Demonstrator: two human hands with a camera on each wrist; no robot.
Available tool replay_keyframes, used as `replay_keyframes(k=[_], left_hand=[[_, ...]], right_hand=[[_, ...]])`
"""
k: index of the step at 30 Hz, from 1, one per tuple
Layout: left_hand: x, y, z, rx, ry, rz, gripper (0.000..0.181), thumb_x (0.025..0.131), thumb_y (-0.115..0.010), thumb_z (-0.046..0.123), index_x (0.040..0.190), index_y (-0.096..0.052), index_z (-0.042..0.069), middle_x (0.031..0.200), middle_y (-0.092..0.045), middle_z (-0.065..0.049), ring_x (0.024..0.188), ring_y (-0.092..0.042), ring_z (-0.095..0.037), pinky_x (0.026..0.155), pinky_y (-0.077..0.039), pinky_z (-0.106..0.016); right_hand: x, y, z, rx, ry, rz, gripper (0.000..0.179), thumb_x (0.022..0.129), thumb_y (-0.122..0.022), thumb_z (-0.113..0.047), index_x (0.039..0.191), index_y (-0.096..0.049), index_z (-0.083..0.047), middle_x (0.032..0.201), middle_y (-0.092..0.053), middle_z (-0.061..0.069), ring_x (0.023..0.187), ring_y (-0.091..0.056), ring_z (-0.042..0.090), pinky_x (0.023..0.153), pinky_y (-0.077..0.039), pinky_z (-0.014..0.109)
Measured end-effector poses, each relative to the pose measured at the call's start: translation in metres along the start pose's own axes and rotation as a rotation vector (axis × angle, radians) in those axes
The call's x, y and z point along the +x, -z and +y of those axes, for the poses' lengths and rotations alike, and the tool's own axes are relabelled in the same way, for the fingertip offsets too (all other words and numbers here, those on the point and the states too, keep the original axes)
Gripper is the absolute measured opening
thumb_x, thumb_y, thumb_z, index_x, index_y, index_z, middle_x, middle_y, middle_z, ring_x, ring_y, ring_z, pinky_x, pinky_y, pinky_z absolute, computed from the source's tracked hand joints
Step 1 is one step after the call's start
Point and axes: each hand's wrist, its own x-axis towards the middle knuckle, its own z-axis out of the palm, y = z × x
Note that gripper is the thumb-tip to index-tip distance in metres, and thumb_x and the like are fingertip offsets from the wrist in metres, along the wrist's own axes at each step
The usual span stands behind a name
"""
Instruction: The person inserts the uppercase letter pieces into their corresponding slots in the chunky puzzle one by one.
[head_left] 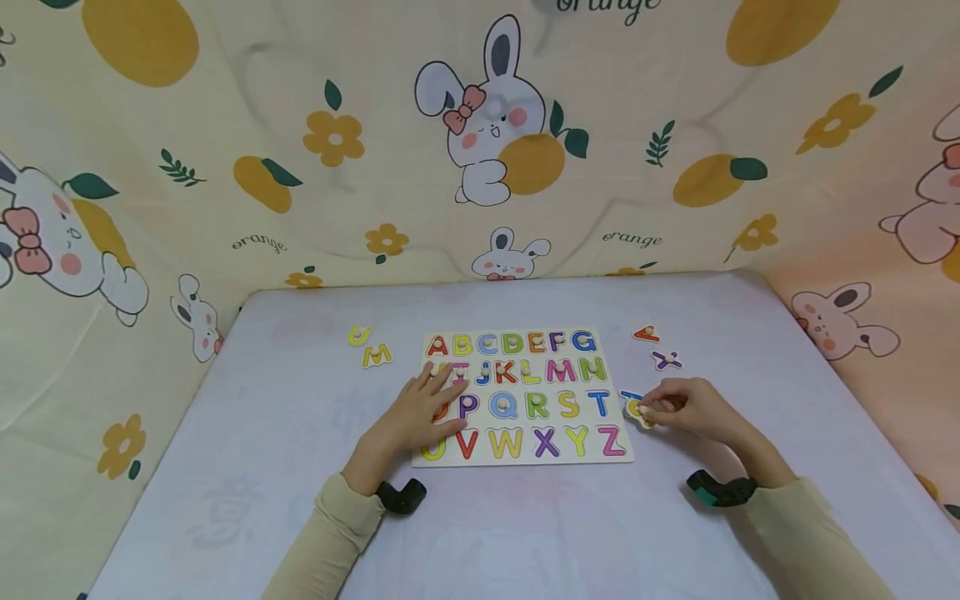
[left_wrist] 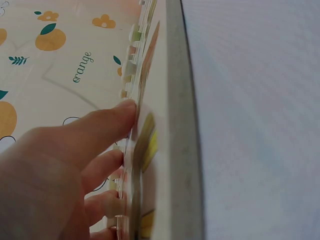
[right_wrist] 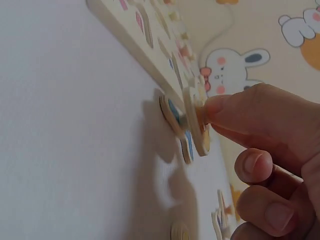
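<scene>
My left hand (head_left: 416, 412) lies with spread fingers over the left side of a wooden alphabet puzzle board (head_left: 487, 423), covering some of its letters. In the left wrist view, its thumb (left_wrist: 112, 120) touches the board's face near the edge. Just right of the board, my right hand (head_left: 693, 408) pinches a yellow letter piece (right_wrist: 192, 120) by its knob between thumb and index finger. The piece is tilted and cannot tell which letter it is. Close behind it in the right wrist view is a blue letter piece (right_wrist: 172, 115), T-shaped in the head view.
Left of the board lie a yellow U piece (head_left: 359, 336) and an orange-yellow M-shaped piece (head_left: 377, 356). To its upper right are a red V-shaped piece (head_left: 647, 334) and a purple X piece (head_left: 666, 361). A printed rabbit curtain (head_left: 420, 192) hangs behind the white table (head_left: 262, 375).
</scene>
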Motion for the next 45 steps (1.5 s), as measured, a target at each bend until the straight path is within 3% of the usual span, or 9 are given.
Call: replay_keyframes(k=[15, 24, 29, 39, 45], left_hand=[[0.002, -0.003, -0.002, 0.013, -0.002, 0.001, 0.065, 0.092, -0.057, 0.05, 0.149, -0.037, 0.025, 0.163, -0.021, -0.009, 0.152, -0.008, -0.04, 0.12, -0.019, -0.059], [0.001, -0.002, -0.002, 0.013, -0.002, 0.004, 0.065, 0.092, -0.056, 0.05, 0.149, -0.037, 0.025, 0.163, -0.02, -0.008, 0.152, -0.008, -0.04, 0.12, -0.018, -0.059], [0.001, -0.001, -0.001, 0.002, -0.002, 0.003, 0.065, 0.092, -0.056, 0.05, 0.149, -0.037, 0.025, 0.163, -0.021, -0.008, 0.152, -0.008, -0.04, 0.12, -0.018, -0.059], [0.001, -0.002, -0.001, 0.006, 0.002, 0.005, 0.065, 0.091, -0.057, 0.049, 0.149, -0.038, 0.024, 0.163, -0.021, -0.008, 0.152, -0.009, -0.04, 0.12, -0.019, -0.059], [0.001, -0.001, -0.001, 0.004, 0.001, -0.002, 0.065, 0.092, -0.056, 0.05, 0.149, -0.036, 0.026, 0.163, -0.02, -0.007, 0.152, -0.008, -0.04, 0.121, -0.018, -0.059]], right_hand=[[0.024, -0.031, -0.023, 0.123, 0.094, 0.025, 0.013, 0.079, -0.077, -0.009, 0.09, -0.075, -0.002, 0.064, -0.044, -0.006, 0.062, -0.041, 0.002, 0.054, -0.032, 0.02], [0.044, -0.057, -0.042, 0.087, -0.03, 0.021, 0.017, 0.079, -0.079, -0.018, 0.09, -0.075, -0.007, 0.067, -0.048, -0.002, 0.065, -0.043, 0.007, 0.056, -0.033, 0.017], [0.049, -0.066, -0.049, 0.04, -0.045, 0.04, 0.017, 0.078, -0.079, -0.02, 0.089, -0.075, -0.008, 0.068, -0.05, -0.001, 0.069, -0.045, 0.012, 0.058, -0.033, 0.018], [0.051, -0.071, -0.054, 0.03, -0.065, 0.043, 0.017, 0.08, -0.078, -0.022, 0.091, -0.075, -0.009, 0.072, -0.052, 0.002, 0.072, -0.047, 0.014, 0.058, -0.035, 0.018], [0.049, -0.064, -0.051, 0.025, -0.128, 0.015, 0.022, 0.08, -0.078, -0.029, 0.095, -0.075, -0.013, 0.076, -0.053, 0.002, 0.076, -0.048, 0.015, 0.06, -0.036, 0.019]])
